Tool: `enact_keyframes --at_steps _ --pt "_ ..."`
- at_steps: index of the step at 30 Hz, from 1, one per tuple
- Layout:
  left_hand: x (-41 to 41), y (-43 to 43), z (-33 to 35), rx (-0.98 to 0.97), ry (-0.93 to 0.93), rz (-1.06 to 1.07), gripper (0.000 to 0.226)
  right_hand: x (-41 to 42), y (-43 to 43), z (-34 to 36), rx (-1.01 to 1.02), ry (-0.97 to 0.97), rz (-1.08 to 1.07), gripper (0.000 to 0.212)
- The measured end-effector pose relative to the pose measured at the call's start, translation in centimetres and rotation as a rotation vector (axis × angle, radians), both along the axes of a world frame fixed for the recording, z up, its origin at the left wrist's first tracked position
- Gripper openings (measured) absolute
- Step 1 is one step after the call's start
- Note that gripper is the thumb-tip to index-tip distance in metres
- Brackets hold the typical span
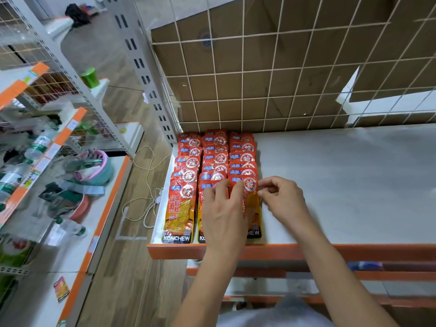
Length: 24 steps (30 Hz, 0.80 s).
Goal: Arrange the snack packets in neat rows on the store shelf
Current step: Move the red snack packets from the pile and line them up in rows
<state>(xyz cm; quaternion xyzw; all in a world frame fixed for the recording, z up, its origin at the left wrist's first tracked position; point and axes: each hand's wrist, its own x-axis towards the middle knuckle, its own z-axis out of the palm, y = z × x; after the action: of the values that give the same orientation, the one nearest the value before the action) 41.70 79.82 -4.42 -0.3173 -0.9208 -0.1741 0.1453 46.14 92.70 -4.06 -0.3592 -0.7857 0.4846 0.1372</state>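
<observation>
Red and orange snack packets [181, 208] lie in three overlapping rows at the left end of the white store shelf [342, 185]. My left hand [224, 211] rests flat on the front packets of the middle and right rows, fingers straight. My right hand [283, 197] pinches the right edge of the front packet of the right row [252, 204], at its upper corner. That packet is partly hidden under my left hand.
A wire grid [283, 79] with brown cardboard behind it backs the shelf. The shelf's orange front lip [354, 252] runs along the near edge. To the left stands another rack [47, 161] with bottles and bowls. A white cable [146, 199] lies on the wooden floor.
</observation>
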Motion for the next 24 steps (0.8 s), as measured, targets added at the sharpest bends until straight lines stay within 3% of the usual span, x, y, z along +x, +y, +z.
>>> enact_keyframes --at_steps 16,24 --pt "0.8 -0.4 -1.0 0.009 0.002 -0.049 0.049 0.5 0.0 0.0 0.019 -0.001 0.017 0.021" --pt "1.0 -0.2 -1.2 0.172 0.004 -0.052 0.038 2.4 0.4 0.4 0.074 0.052 -0.026 0.019"
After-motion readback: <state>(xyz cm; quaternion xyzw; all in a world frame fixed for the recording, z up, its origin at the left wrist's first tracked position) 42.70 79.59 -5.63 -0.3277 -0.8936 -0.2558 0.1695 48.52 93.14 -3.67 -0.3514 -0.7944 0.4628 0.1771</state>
